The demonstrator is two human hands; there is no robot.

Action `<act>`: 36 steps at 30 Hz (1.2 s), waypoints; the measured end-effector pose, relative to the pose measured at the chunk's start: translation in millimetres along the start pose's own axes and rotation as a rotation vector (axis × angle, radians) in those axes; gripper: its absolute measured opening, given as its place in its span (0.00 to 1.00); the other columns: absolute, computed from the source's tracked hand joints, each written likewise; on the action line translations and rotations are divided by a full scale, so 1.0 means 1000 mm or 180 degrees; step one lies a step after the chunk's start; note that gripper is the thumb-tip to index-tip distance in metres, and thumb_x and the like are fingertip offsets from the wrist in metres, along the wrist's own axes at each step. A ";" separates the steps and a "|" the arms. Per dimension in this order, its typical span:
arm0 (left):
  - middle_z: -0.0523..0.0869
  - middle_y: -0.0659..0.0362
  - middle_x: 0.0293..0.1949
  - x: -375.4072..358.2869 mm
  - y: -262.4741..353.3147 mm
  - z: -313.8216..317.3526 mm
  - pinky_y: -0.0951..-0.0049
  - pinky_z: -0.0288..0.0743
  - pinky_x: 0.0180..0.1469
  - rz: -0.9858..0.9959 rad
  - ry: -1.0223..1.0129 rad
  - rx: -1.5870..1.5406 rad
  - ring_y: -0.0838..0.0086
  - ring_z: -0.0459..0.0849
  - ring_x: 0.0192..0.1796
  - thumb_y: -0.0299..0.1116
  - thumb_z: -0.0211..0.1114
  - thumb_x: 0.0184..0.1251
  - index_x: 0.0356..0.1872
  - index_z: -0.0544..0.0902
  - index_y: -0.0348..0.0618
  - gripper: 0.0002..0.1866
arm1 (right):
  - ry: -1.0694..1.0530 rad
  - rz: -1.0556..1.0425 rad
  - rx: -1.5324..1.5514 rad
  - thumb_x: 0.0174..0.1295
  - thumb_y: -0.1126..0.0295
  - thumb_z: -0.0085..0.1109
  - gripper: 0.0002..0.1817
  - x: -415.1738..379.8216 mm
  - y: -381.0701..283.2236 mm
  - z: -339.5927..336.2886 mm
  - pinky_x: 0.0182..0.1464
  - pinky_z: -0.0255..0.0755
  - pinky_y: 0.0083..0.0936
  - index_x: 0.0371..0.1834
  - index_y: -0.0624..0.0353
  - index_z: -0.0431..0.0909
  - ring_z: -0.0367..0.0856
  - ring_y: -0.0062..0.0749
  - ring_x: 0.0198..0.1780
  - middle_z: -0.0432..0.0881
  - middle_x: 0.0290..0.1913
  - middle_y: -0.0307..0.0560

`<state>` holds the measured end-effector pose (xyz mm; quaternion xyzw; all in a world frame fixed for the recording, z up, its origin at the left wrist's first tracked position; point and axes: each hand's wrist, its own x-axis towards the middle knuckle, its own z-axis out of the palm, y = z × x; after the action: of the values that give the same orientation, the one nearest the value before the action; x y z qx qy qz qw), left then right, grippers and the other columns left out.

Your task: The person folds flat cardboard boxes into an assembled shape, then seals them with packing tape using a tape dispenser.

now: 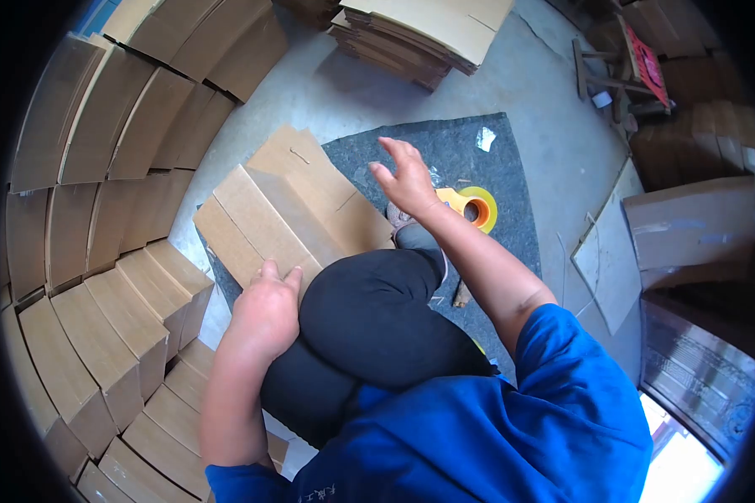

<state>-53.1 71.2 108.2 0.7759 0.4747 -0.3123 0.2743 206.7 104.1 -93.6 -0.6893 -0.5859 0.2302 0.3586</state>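
A brown cardboard box (256,220) lies tilted in front of my knees, with a flap (323,189) spread out on its far right side. My left hand (268,302) rests on the box's near edge, its fingers apart. Raised past the flap, my right hand (407,178) has its fingers spread and holds nothing. Just right of that hand a tape dispenser with a yellow roll (481,210) lies on the dark mat (512,180), partly behind my wrist.
Stacked cardboard boxes (84,335) line the left side. A pile of flat cardboard (428,33) stands at the far middle. At the right are a wooden stool with a red top (643,63), a board (610,251) and more cardboard (692,222).
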 end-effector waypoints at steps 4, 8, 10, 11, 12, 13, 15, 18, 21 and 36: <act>0.73 0.33 0.62 -0.001 -0.003 0.010 0.57 0.76 0.64 0.0076 0.0328 -0.0067 0.44 0.77 0.65 0.21 0.54 0.64 0.65 0.78 0.36 0.25 | 0.0220 0.1400 -0.1498 0.56 0.63 0.67 0.23 -0.099 0.126 -0.039 0.63 0.71 0.43 0.54 0.61 0.80 0.78 0.53 0.57 0.81 0.52 0.58; 0.72 0.27 0.64 -0.001 -0.009 0.019 0.57 0.80 0.56 0.0284 0.0770 -0.0012 0.42 0.84 0.54 0.20 0.57 0.60 0.63 0.80 0.38 0.27 | -0.0636 0.1673 -0.2284 0.53 0.54 0.71 0.29 -0.158 0.140 -0.043 0.67 0.65 0.46 0.56 0.57 0.79 0.74 0.48 0.63 0.79 0.56 0.54; 0.73 0.28 0.64 -0.001 -0.011 0.021 0.57 0.79 0.57 0.0255 0.0778 -0.0054 0.43 0.84 0.54 0.21 0.57 0.61 0.62 0.80 0.38 0.26 | -0.0777 0.1589 -0.2437 0.54 0.53 0.71 0.30 -0.157 0.145 -0.037 0.68 0.64 0.46 0.57 0.56 0.79 0.74 0.47 0.63 0.79 0.57 0.52; 0.73 0.28 0.64 -0.002 -0.012 0.021 0.57 0.79 0.58 0.0262 0.0780 -0.0093 0.43 0.84 0.55 0.21 0.57 0.61 0.62 0.81 0.38 0.25 | -0.0903 0.1530 -0.2607 0.55 0.51 0.72 0.31 -0.155 0.147 -0.035 0.69 0.63 0.45 0.58 0.55 0.78 0.73 0.46 0.64 0.79 0.58 0.50; 0.73 0.28 0.64 -0.002 -0.012 0.020 0.57 0.79 0.58 0.0221 0.0797 -0.0107 0.43 0.84 0.55 0.21 0.57 0.61 0.62 0.81 0.38 0.25 | -0.1058 0.1735 -0.2604 0.55 0.48 0.73 0.30 -0.147 0.153 -0.033 0.69 0.62 0.46 0.56 0.54 0.79 0.75 0.42 0.63 0.81 0.57 0.46; 0.72 0.27 0.64 -0.003 -0.012 0.019 0.56 0.76 0.62 0.0203 0.0700 -0.0223 0.42 0.80 0.61 0.22 0.57 0.63 0.63 0.80 0.37 0.25 | -0.1142 0.1757 -0.2523 0.55 0.49 0.72 0.29 -0.142 0.157 -0.035 0.69 0.62 0.46 0.54 0.54 0.80 0.76 0.41 0.62 0.82 0.55 0.46; 0.72 0.27 0.65 -0.005 -0.013 0.018 0.56 0.74 0.67 0.0197 0.0605 -0.0351 0.41 0.76 0.67 0.23 0.57 0.64 0.64 0.79 0.37 0.25 | -0.1014 0.1701 -0.2287 0.54 0.51 0.73 0.25 -0.138 0.161 -0.044 0.67 0.62 0.46 0.49 0.55 0.82 0.79 0.42 0.58 0.84 0.49 0.47; 0.76 0.32 0.61 -0.006 -0.015 0.017 0.56 0.76 0.64 0.0207 0.0789 -0.0471 0.44 0.79 0.63 0.26 0.60 0.67 0.61 0.80 0.37 0.21 | -0.1027 0.1297 -0.1778 0.54 0.53 0.74 0.24 -0.129 0.136 -0.078 0.66 0.62 0.47 0.47 0.56 0.82 0.79 0.43 0.58 0.84 0.49 0.49; 0.80 0.39 0.56 -0.003 -0.011 0.009 0.55 0.78 0.59 -0.0042 0.0778 -0.0671 0.49 0.82 0.58 0.29 0.62 0.69 0.58 0.80 0.36 0.18 | -0.0721 0.0137 -0.1163 0.52 0.59 0.76 0.28 -0.116 0.088 -0.113 0.69 0.59 0.46 0.54 0.59 0.79 0.77 0.48 0.59 0.83 0.51 0.52; 0.86 0.61 0.43 0.024 -0.038 -0.024 0.76 0.79 0.52 0.1403 0.1209 -0.4282 0.80 0.82 0.46 0.27 0.61 0.74 0.50 0.83 0.34 0.10 | -0.2389 -0.1657 -0.0433 0.57 0.57 0.75 0.28 -0.004 -0.159 -0.149 0.78 0.51 0.52 0.54 0.62 0.78 0.79 0.46 0.62 0.83 0.51 0.52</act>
<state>-73.9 116.8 101.3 0.5579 0.4361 0.2490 0.6608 214.0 75.4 122.5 -0.4101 -0.8426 0.3272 0.1216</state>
